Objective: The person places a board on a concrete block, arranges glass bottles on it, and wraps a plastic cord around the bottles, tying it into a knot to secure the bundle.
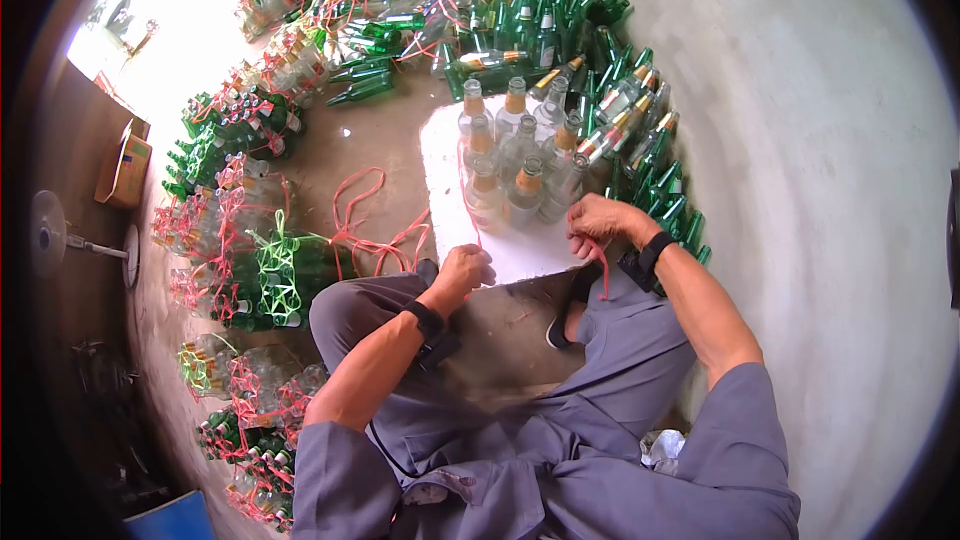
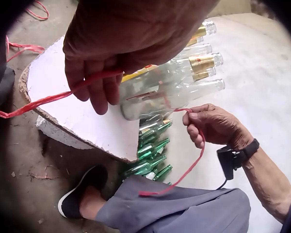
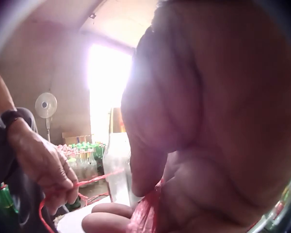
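A tight group of clear glass bottles (image 1: 523,198), some with gold neck labels, stands upright on a white board (image 1: 535,252) in front of the person. Red plastic string (image 1: 605,278) runs along the bottles' left side toward the near edge. My left hand (image 1: 460,274), at the board's near left corner, pinches one length of this string (image 2: 39,102). At the near right of the bottles, my right hand (image 1: 608,223) pinches the other length between thumb and fingers, and its loose end hangs down. Both hands are apart, close to the bottle bases.
Green bottles (image 1: 545,40) crowd the back and the wall side. Bundles tied with red and green string (image 1: 280,270) line the left. Loose red string (image 1: 375,240) lies on the floor left of the board. A fan (image 1: 50,225) stands far left.
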The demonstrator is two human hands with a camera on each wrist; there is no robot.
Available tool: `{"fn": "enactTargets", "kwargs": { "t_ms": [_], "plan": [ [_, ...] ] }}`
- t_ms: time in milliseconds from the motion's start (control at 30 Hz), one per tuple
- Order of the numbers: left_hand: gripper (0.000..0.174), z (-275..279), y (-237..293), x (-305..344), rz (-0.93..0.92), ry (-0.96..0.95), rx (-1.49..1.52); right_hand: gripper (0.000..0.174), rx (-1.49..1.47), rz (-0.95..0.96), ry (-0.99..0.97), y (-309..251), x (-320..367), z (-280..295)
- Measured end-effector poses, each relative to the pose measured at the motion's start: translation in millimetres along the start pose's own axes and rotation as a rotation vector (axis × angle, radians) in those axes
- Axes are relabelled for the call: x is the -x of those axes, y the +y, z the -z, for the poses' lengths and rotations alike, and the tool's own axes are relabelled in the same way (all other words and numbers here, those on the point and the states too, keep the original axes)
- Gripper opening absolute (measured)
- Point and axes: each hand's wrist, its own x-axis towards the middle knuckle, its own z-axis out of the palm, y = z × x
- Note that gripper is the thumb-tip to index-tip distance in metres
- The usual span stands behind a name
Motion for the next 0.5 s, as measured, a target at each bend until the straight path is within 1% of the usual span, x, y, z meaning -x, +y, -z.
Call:
{"fn": "enactTargets", "kwargs": {
  "t_ms": [33,67,100,133,200,267,367,467,500],
  "plan": [
    [0.013,2.3,17.5,1.6,0.181,0.002,0.229,0.016,0.03,-0.001,0.011,-7.8,10.0,4.0],
    [0.014,2.4,31.1,1.7,0.363,0.003,0.457,0.018,0.049,0.006,0.017,-11.6,18.5,9.5],
    [0.02,-0.3,32.0,0.6,0.423,0.039,0.489,0.019,0.064,-0.018,0.011,-16.7,29.4,15.5],
    [0.02,-3.2,34.3,0.4,0.425,0.029,0.493,0.02,0.079,-0.041,0.004,-20.4,38.9,21.3],
    [0.024,-7.0,36.1,0.0,0.5,0.041,0.422,0.024,0.084,-0.064,0.026,-17.1,49.1,31.7],
    [0.026,-8.6,32.0,0.9,0.492,0.021,0.437,0.025,0.06,-0.11,0.013,-15.4,56.7,39.5],
    [0.025,-8.4,27.6,2.0,0.49,-0.003,0.395,0.026,0.045,-0.077,0.002,-30.6,76.4,30.8],
    [0.025,-7.2,22.3,3.6,0.501,-0.006,0.461,0.028,0.048,-0.05,-0.038,-37.3,78.9,22.0],
    [0.025,-6.9,18.1,4.1,0.468,-0.006,0.494,0.03,-0.045,0.007,-0.009,-36.5,75.2,18.4]
  ]
}}
